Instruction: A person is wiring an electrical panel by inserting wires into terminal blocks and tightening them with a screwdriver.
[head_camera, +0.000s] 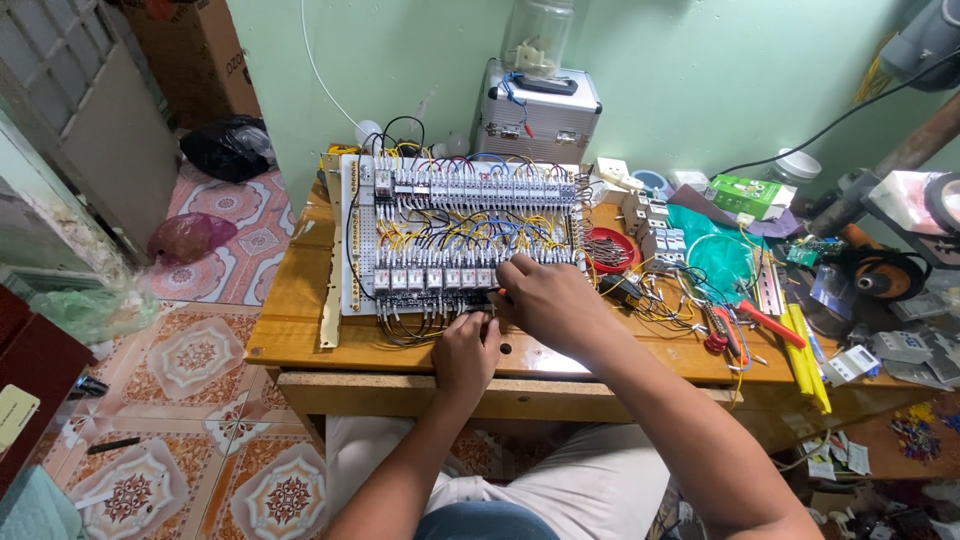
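Lap: pale trousers and a blue patch at the bottom edge, the person seated at the wooden table
Left hand: left hand at the near edge of the white wiring panel, fingers curled onto the tangle of black wires there; whether it pinches one, cannot tell
Right hand: right hand just beside it, knuckles up, closed round something with a red tip at the lower row of relays; the thing itself is hidden
Panel: lying flat on the table, upper row of terminals, yellow, blue and black wiring between the rows
Right of panel: red dish, red-handled pliers, yellow strips
Behind: silver case against the green wall
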